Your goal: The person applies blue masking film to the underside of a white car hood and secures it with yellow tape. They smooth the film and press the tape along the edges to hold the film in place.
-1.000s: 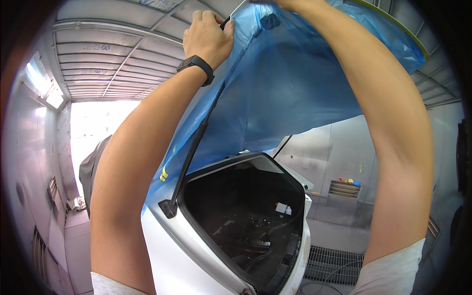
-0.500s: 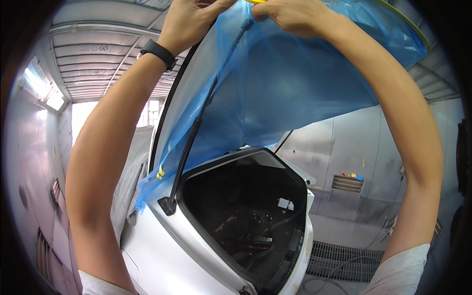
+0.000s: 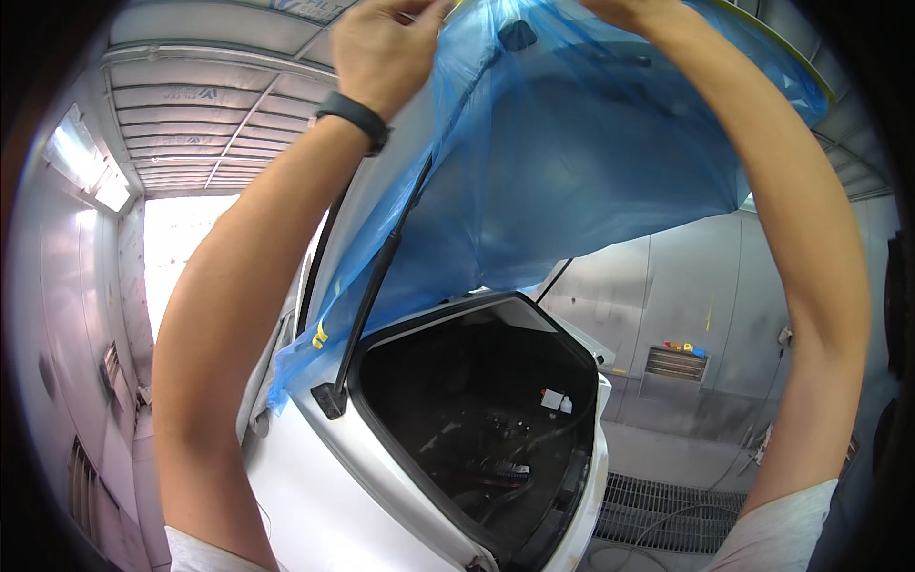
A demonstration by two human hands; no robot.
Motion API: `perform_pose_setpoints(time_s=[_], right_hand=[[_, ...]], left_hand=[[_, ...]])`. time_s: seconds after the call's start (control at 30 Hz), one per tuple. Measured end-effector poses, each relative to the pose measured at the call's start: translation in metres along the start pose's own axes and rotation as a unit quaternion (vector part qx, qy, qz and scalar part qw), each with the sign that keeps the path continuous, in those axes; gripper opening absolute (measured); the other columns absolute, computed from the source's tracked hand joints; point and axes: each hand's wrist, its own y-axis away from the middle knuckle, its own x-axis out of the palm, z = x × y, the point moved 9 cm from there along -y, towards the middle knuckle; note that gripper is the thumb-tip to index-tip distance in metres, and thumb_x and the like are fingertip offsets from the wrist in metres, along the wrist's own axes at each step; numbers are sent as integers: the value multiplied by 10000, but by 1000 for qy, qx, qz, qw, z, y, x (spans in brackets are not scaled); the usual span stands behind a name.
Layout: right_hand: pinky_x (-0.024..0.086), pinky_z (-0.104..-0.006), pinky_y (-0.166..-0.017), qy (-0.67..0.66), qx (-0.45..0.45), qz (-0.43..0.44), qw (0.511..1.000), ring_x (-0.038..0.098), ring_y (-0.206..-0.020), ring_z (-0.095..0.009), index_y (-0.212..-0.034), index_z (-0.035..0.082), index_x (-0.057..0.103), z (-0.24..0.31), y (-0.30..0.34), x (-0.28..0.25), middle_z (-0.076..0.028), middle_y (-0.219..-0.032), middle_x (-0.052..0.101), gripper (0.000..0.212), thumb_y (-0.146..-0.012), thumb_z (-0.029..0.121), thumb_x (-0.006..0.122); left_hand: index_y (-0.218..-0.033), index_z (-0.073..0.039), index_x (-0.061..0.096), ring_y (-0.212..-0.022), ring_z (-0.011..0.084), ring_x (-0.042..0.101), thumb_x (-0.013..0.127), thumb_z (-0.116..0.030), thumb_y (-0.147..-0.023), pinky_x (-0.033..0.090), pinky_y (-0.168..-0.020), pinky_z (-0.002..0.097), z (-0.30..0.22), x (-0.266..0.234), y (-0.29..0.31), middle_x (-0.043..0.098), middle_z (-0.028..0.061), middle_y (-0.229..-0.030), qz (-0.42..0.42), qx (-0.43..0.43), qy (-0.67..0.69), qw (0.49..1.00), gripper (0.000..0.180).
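Note:
Both my arms reach up to the raised tailgate of a white car (image 3: pixel 295 477). Translucent blue plastic film (image 3: pixel 572 162) covers the tailgate's underside. My left hand (image 3: pixel 393 55), with a black band on the wrist, is closed in a pinch at the film's upper left edge, where a bit of yellow tape (image 3: pixel 458 8) shows at the fingertips. My right hand (image 3: pixel 620 11) is against the film at the top, its fingers cut off by the picture's edge. More yellow tape (image 3: pixel 319 336) sticks to the film's lower left edge.
A black gas strut (image 3: pixel 381 276) props the tailgate on the left. Below opens the dark trunk (image 3: pixel 457 410), with a white box (image 3: pixel 551 399) and small bottle (image 3: pixel 566 405) inside. A floor grate (image 3: pixel 667 515) and a hose (image 3: pixel 658 527) lie at right, before a metal wall (image 3: pixel 686 286).
My left hand has moved a little right and down along the film edge. My right hand has moved right and up, partly out of the picture. The view has shifted slightly.

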Motion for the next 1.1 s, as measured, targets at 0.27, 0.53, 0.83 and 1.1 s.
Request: perform_pose_setpoints(time_s=[0.27,0.53,0.83,1.1], right_hand=[[450,-464,-918,132,9,118,984,722,-755,-260,-711,188,766,18,-14,62,-83,-716,729,357,-919,437,617],[410,-467,-1035,135,50,163,976,746,-754,-245,-742,191,786,16,-24,69,-78,-753,761,303,-893,407,636],[381,-483,-1103,126,90,193,969,767,-834,-242,-804,190,798,13,-29,77,-96,-848,784,263,-912,311,591],[398,-476,-1060,142,103,224,959,771,-858,-222,-840,197,805,13,-32,80,-88,-887,792,277,-935,290,562]], left_hand=[[-963,-111,836,-786,271,762,705,-392,-914,597,-790,364,27,21,15,783,112,-830,6,-109,-95,989,315],[-990,-175,839,-909,301,753,708,-329,-857,583,-876,402,31,28,11,791,97,-917,29,-154,-119,981,242],[-932,-38,812,-879,384,745,708,-245,-816,583,-817,446,28,26,1,732,286,-917,10,-175,-127,976,259],[-837,18,764,-850,410,730,715,-210,-781,580,-808,452,58,23,-4,736,265,-855,41,-191,-96,976,240]])
